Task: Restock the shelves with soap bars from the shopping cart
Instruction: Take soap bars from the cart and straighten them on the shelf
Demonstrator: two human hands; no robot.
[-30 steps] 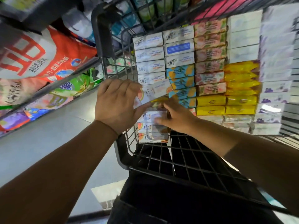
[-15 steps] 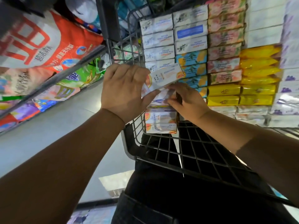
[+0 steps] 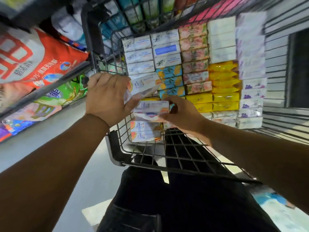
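Note:
The wire shopping cart (image 3: 173, 158) in front of me is packed with rows of boxed soap bars (image 3: 195, 67) in white, blue, pink and yellow wrappers. My left hand (image 3: 107, 96) holds a white and orange soap box (image 3: 145, 83), tilted, over the cart's near left corner. My right hand (image 3: 182, 113) grips another white and orange soap box (image 3: 151, 108) just below it, lifted off a short stack of the same boxes (image 3: 145, 131) against the cart's left wall.
A store shelf (image 3: 50, 84) on the left carries large red, green and pink detergent bags (image 3: 33, 61). Grey floor runs between that shelf and the cart. The cart's near end shows bare wire mesh over my dark trousers (image 3: 167, 198).
My right hand has pulled a box up off the stack and brought it to my left hand, which keeps its own box. The view has shifted a little.

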